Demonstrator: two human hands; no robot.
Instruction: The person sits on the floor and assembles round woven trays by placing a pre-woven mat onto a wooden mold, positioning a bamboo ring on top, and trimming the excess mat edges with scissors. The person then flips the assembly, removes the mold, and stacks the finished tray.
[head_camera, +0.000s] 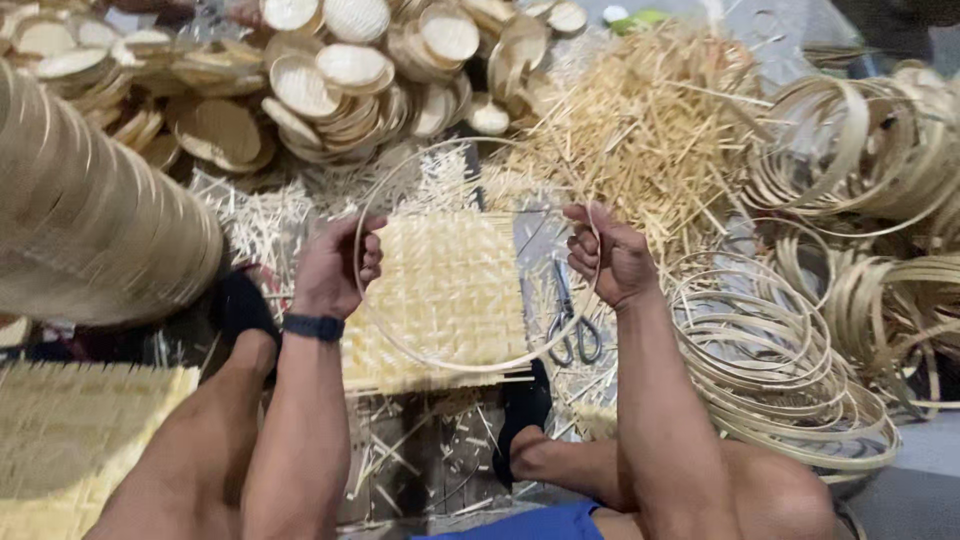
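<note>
My left hand (335, 268) and my right hand (608, 255) each grip one side of a thin round bamboo hoop (470, 143), held over a square woven bamboo mat (445, 300). The mat lies on the floor between my knees. A dark band sits on my left wrist. A pair of scissors (572, 325) rests on the floor just below my right hand, beside the mat.
Finished round woven lids (340, 75) are heaped at the back. A tall stack of rims (85, 215) lies at the left, more woven mats (70, 440) at lower left. Loose bamboo offcuts (650, 130) and piles of hoops (780, 370) fill the right.
</note>
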